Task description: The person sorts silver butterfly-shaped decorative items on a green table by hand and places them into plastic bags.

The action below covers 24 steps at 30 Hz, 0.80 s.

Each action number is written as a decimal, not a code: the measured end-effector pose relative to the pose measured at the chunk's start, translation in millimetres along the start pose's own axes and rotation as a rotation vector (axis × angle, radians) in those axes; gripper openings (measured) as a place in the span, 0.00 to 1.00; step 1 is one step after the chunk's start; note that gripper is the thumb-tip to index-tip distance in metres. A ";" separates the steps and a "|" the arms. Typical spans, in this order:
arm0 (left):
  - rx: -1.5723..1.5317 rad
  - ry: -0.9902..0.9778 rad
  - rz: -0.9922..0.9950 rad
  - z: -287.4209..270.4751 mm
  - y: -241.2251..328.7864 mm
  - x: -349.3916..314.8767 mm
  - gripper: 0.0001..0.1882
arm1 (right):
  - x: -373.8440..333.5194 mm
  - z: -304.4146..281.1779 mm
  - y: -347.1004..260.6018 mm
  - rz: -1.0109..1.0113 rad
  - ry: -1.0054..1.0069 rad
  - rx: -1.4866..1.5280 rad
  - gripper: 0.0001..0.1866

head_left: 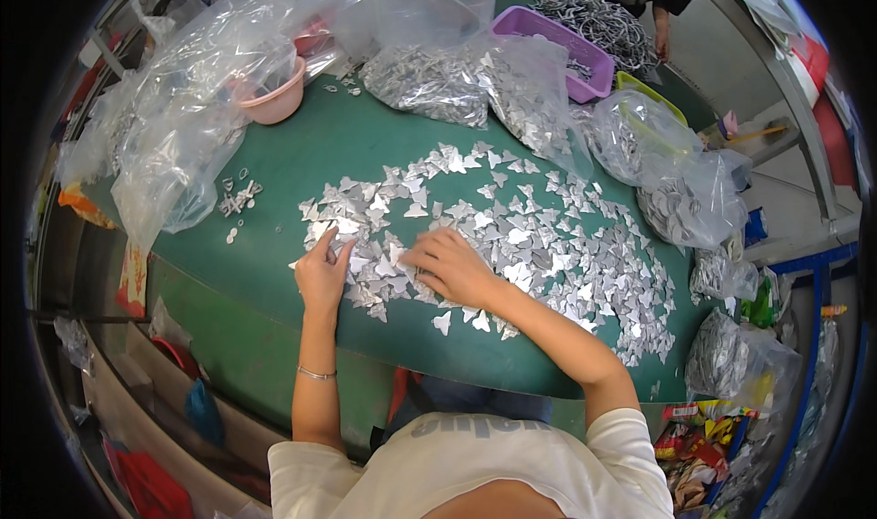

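Many small, flat, silvery butterfly-shaped metal pieces (pixel 548 263) lie in a broad scatter over the green tabletop (pixel 274 181). My left hand (pixel 322 270) rests at the left edge of the scatter, its thumb and forefinger apart, with pieces just beside the fingertips. Nothing shows in its grip. Over the middle of the pieces is my right hand (pixel 454 268), palm down and fingers spread toward the left. What lies under its palm is hidden. A few stray pieces (pixel 442 323) sit nearer to me, below the right hand.
Clear plastic bags of metal parts (pixel 429 85) line the far and right edges. A pink bowl (pixel 277 94) and a purple basket (pixel 557 53) stand at the back. Small loose parts (pixel 239 199) lie on the left. Another person's arm (pixel 661 35) shows at the far right.
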State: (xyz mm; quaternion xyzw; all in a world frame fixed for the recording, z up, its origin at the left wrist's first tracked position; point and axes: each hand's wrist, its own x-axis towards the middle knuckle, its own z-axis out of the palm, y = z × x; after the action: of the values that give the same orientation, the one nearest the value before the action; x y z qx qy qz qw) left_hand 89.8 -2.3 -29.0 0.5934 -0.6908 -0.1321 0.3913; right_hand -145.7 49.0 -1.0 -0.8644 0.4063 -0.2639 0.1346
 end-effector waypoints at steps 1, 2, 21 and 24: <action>-0.010 0.001 0.002 0.8 -0.4 -0.1 0.15 | -10.0 -3.8 -2.1 0.012 -0.025 0.004 0.14; -0.020 0.005 0.004 0.9 -1.8 -0.8 0.15 | -18.8 -6.6 -4.7 0.022 -0.051 0.009 0.14; -0.368 0.255 0.135 -3.0 -1.0 3.3 0.07 | 52.5 34.7 -14.0 -0.008 -0.022 -0.041 0.29; -0.365 0.261 0.110 -0.4 1.3 6.9 0.06 | 47.2 44.8 -14.1 -0.040 -0.132 -0.124 0.29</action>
State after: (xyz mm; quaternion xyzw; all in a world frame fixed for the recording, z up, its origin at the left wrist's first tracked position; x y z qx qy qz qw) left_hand 89.2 -8.2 -25.3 0.4864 -0.6301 -0.1556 0.5850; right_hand -86.4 22.2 -15.3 -0.8944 0.3949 -0.1832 0.1022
